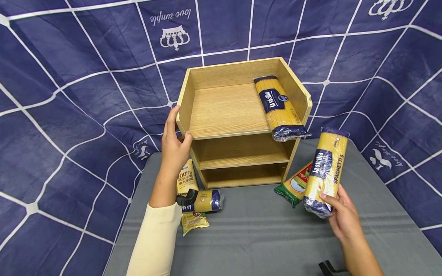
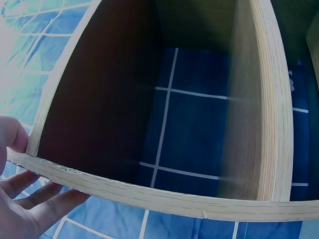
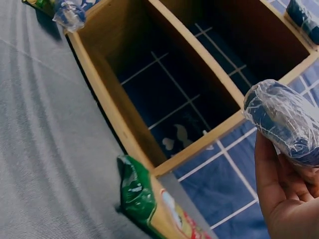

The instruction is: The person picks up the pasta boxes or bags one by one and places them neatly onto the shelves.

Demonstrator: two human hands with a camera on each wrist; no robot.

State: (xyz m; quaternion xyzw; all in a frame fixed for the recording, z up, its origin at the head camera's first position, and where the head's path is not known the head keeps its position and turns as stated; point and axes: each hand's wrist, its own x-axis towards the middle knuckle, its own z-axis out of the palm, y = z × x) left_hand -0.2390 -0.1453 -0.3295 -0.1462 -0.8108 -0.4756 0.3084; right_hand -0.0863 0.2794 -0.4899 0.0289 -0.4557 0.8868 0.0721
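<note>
Being gripped near its lower end by the right hand point(image 1: 346, 216), thumb and fingers clamped on it, the spaghetti pack point(image 1: 327, 168) is held apart from the right side of the wooden shelf point(image 1: 224, 109), with a gap between. The shelf's left edge is clasped by the left hand point(image 1: 174, 151). The rounded pack is wrapped in crinkled clear plastic. In the head view, its long axis is tilted slightly rightward at the top.
</note>
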